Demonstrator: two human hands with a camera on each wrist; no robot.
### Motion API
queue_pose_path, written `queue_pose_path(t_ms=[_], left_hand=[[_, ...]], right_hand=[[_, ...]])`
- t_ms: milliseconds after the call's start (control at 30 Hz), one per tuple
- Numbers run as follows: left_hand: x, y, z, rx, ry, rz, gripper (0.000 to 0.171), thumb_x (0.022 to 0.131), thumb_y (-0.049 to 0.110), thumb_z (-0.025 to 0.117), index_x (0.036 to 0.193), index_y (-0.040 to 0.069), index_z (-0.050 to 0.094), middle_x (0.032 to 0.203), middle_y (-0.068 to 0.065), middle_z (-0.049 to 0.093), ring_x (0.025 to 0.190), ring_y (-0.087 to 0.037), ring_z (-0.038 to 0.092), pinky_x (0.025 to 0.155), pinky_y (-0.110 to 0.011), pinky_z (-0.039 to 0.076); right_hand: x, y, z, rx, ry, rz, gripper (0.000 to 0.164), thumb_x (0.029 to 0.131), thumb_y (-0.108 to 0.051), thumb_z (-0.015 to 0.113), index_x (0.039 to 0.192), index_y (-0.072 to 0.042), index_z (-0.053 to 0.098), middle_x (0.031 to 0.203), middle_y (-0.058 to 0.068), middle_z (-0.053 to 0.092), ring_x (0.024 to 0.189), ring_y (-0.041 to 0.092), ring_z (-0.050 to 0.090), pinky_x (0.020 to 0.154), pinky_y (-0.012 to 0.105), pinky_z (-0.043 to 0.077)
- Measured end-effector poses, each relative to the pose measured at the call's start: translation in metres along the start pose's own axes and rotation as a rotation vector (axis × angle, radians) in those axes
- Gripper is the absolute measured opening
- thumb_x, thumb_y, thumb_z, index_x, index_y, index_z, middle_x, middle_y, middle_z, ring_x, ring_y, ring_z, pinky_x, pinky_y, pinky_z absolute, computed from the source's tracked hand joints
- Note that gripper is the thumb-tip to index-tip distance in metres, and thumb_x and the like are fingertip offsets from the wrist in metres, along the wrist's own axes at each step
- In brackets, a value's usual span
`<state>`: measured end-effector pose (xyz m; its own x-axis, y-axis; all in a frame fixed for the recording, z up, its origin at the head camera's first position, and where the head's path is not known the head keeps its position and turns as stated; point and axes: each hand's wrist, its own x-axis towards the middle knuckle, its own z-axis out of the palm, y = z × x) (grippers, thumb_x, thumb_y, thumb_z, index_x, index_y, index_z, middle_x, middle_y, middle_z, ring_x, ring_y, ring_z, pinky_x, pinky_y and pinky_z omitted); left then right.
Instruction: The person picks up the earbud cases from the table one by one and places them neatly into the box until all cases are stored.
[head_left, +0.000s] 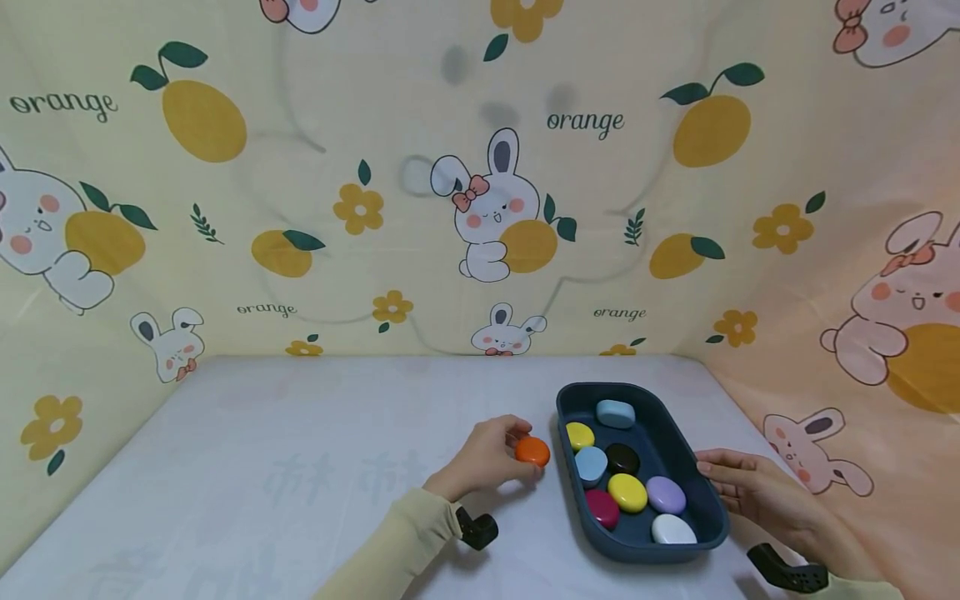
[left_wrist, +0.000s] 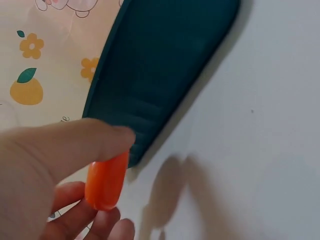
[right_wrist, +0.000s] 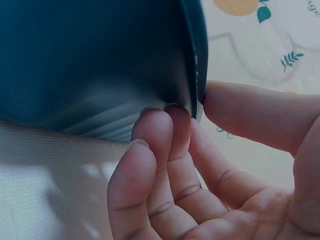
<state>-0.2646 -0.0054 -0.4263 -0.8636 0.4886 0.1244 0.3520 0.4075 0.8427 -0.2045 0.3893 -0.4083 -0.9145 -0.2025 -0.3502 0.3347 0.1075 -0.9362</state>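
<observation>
My left hand pinches an orange, smooth, rounded disc between thumb and fingers, above the table and just left of a dark blue tray. In the left wrist view, the orange disc stands on edge under the thumb. My right hand holds the tray's right side. The right wrist view has the thumb at the tray's rim and curled fingers against its outer wall. In the tray lie several similar pieces, including a black one, a purple one and a white one.
A white-covered table spreads to the left of the tray. Behind it and at the sides hangs a cream cloth printed with rabbits and oranges. Two light blue pieces, two yellow ones and a crimson piece also lie in the tray.
</observation>
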Motion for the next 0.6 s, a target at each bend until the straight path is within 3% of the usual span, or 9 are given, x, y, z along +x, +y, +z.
queue_pose_path(t_ms=[300,600], left_hand=[[-0.001,0.012,0.000,-0.039,0.168,0.030,0.045,0.078,0.018,0.085,0.116,0.002,0.065,0.105,-0.002,0.065,0.091,-0.016,0.057,0.078,-0.029,0.050],[0.005,0.037,0.006,-0.093,0.228,0.080,0.048,0.080,0.023,0.084,0.120,0.004,0.065,0.107,0.002,0.064,0.094,-0.014,0.056,0.075,-0.025,0.051]], right_hand=[[-0.002,0.002,0.000,0.039,-0.008,0.011,0.017,0.101,-0.019,0.057,0.114,-0.012,0.067,0.108,0.002,0.069,0.095,0.023,0.064,0.089,0.034,0.053],[0.001,-0.001,-0.002,0.050,-0.072,-0.007,0.021,0.103,-0.017,0.054,0.118,-0.009,0.065,0.112,0.005,0.068,0.099,0.024,0.065,0.091,0.034,0.052]])
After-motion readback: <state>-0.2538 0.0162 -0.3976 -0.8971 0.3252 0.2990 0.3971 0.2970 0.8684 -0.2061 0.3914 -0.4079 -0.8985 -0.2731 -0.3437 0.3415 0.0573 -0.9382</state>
